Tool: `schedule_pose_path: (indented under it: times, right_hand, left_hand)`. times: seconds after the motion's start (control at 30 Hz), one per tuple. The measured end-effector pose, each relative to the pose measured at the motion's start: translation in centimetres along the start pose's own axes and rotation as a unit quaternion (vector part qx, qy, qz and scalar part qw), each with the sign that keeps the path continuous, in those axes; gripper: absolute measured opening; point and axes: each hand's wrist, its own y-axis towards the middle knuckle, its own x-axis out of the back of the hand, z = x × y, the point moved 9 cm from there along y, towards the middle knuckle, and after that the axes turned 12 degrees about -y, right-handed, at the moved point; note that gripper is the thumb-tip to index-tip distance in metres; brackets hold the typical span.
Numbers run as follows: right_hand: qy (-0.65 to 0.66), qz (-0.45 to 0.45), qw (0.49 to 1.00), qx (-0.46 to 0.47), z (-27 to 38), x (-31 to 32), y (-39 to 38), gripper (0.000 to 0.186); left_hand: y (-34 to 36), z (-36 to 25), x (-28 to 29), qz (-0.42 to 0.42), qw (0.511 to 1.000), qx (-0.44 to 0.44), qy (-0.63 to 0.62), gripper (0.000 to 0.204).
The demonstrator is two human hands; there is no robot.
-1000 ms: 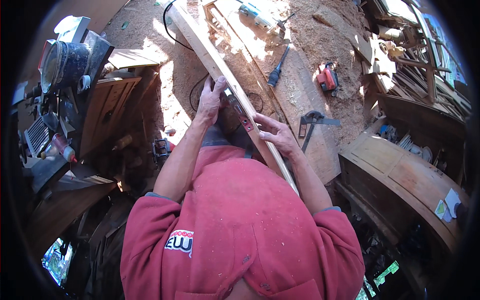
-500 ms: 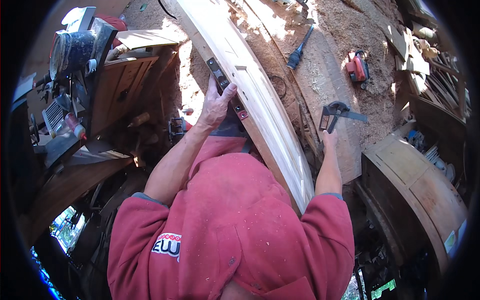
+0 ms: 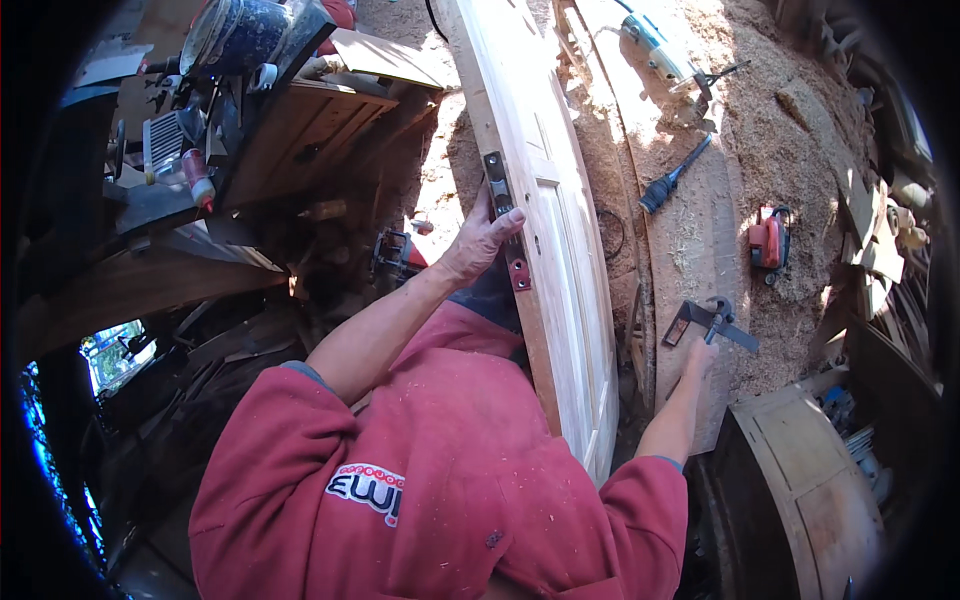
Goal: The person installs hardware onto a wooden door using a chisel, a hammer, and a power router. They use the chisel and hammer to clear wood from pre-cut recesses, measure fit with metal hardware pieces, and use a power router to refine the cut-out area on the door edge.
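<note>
My left hand [image 3: 478,245] is closed around a narrow dark metal bar [image 3: 497,175] with a reddish end and round holes, lying along the edge of a pale panelled wooden door [image 3: 560,230]. Its thumb rests over the bar toward the door's face, and its fingers are partly hidden. To the right of the door, my right hand [image 3: 703,352] grips the handle of a hammer [image 3: 720,310]. The hammer's head overlaps a try square [image 3: 738,338] lying by a long board [image 3: 690,240].
Beyond the hammer lie a chisel-like tool [image 3: 675,175] with a dark handle, a red power tool [image 3: 770,238] and a blue-grey power tool [image 3: 655,50]. Sawdust [image 3: 790,150] covers the ground. A cluttered bench [image 3: 200,170] stands left, a wooden cabinet [image 3: 800,450] right.
The whole view has shifted, with the scene lower and further right. My right hand has closed on the hammer's handle, and the head has shifted slightly over the square. My left hand keeps its place.
</note>
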Motion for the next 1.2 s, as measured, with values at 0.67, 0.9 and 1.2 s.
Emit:
schedule_pose_path:
  times: [0.67, 0.9, 1.2]
  right_hand:
    - [-0.253, 0.009, 0.517, 0.817, 28.4, 27.8, -37.7, 0.044]
    - [-0.271, -0.001, 0.488, 0.830, 29.8, 27.8, -37.1, 0.042]
    - [-0.173, 0.060, 0.570, 0.801, 29.7, 28.8, -37.7, 0.044]
  left_hand:
    - [2.5, -0.2, -2.4, -0.045, 0.998, -0.042, -0.013, 0.115]
    - [2.7, -0.1, -2.4, -0.056, 0.997, -0.045, -0.005, 0.118]
    - [2.9, -0.6, -2.6, -0.051, 0.997, -0.057, -0.009, 0.119]
